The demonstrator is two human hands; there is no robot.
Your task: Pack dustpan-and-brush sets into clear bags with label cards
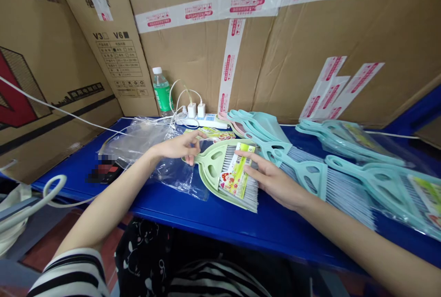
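A light green dustpan with a matching brush lies on the blue table, handles pointing left. A yellow-green printed card rests across the brush. My left hand is at the handle end, its lower fingers curled around the handle and its index finger stretched out to the right. Over the right part of the card and bristles is my right hand, fingers spread, fingertips touching the card.
Clear plastic bags lie left of the dustpan. Behind are a power strip and a bottle. Turquoise brushes, dustpans and bagged sets cover the right side. Cardboard stands behind.
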